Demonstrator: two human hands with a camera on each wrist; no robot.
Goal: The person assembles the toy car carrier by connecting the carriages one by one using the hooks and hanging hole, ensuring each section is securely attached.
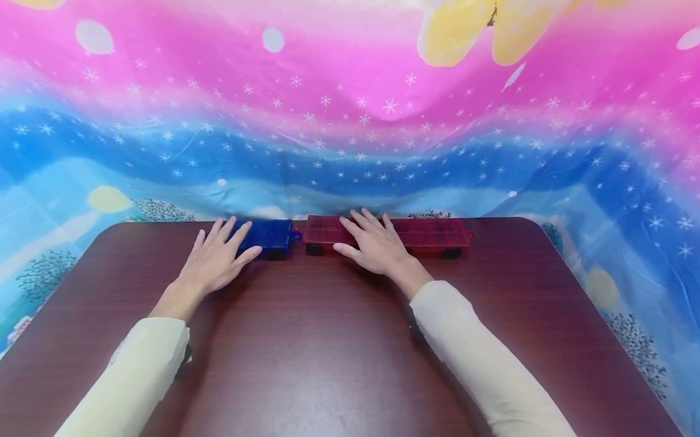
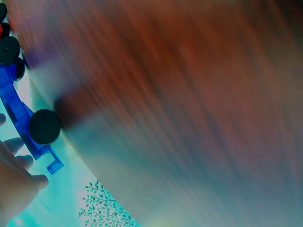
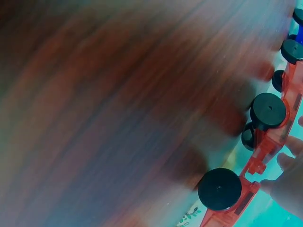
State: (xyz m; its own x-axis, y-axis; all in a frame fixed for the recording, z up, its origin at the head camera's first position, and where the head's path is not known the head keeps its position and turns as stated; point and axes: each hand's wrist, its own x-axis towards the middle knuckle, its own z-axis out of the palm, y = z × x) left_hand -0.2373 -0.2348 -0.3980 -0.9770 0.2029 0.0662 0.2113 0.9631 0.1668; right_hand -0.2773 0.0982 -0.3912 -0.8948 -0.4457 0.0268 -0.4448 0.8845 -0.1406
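At the table's far edge a translucent blue toy wagon (image 1: 274,231) with black wheels stands in line with translucent red toy wagons (image 1: 434,234). My left hand (image 1: 216,258), fingers spread and straight, lies over the blue wagon's left part. My right hand (image 1: 378,244), likewise spread, lies over the middle of the red row and hides part of it. A small coupling joins blue to red in the head view. The left wrist view shows a hook (image 2: 54,165) at the blue wagon's free end. In the right wrist view two red wagons, one in front (image 3: 272,142), meet near my fingers.
The dark reddish-brown wooden table (image 1: 321,347) has rounded far corners. Behind it hangs a pink and blue patterned cloth (image 1: 353,140), close to the far edge and wagons. Both forearms, in light sleeves (image 1: 490,374), reach across the table.
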